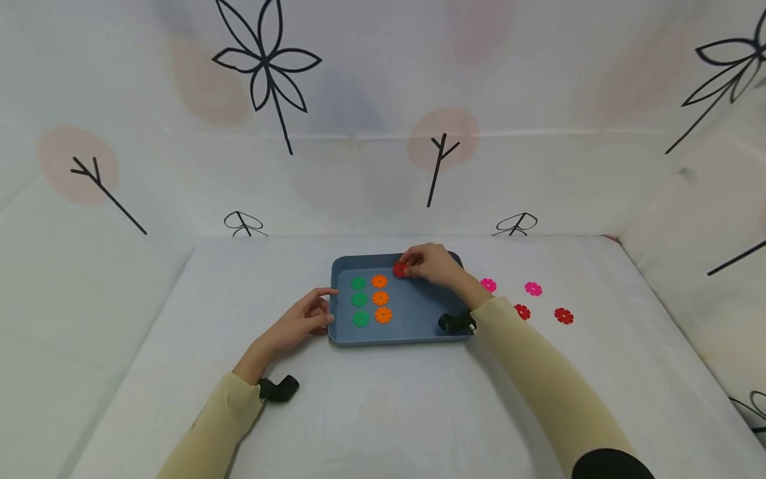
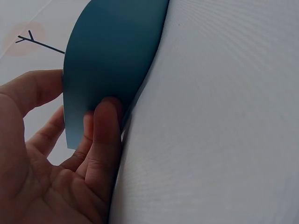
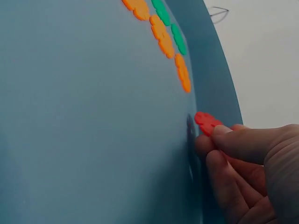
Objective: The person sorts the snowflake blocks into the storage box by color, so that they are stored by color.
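Observation:
Between thumb and fingers, my right hand (image 1: 435, 266) pinches a red flower-shaped disc (image 3: 207, 122) by the inside of the tray's far wall. The tray (image 1: 359, 339) is blue-grey and rectangular. My left hand (image 1: 301, 318) holds the tray's left edge, its fingertips against the rim and outer wall (image 2: 119, 51). In the tray, three green flower discs (image 1: 359, 300) form a column at the left. Three orange flower discs (image 1: 380, 299) make another column just right of them.
On the white table right of the tray lie two pink flower discs (image 1: 533, 289) and two red flower discs (image 1: 564, 316), some close to the right forearm. A dark wrist camera (image 1: 456, 324) overlaps the tray's near right corner. Patterned white cloth (image 1: 359, 179) surrounds the table.

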Demonstrator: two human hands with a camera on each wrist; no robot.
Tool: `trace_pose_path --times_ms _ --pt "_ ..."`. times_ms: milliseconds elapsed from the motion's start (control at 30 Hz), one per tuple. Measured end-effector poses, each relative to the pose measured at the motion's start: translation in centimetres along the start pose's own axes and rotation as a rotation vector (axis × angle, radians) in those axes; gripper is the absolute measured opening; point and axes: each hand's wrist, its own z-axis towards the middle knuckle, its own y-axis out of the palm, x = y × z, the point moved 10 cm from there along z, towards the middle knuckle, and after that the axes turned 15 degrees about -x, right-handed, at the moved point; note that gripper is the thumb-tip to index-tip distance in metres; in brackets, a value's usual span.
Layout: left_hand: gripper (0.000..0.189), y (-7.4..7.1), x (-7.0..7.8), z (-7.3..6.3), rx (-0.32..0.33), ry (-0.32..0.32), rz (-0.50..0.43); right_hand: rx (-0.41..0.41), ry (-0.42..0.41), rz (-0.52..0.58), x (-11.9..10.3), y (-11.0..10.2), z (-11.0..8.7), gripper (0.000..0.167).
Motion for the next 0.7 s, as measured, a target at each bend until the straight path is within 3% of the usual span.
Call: trace_pose_path --times_ms 200,700 --pt "0.053 0.0 0.0 0.0 0.002 -0.001 0.001 -0.025 0.002 -0.092 0.4 0.6 -0.1 0.021" --pt "0.054 0.0 0.1 0.1 0.001 0.003 0.006 -0.032 0.022 -0.125 0.5 1.1 -0.2 0.020"
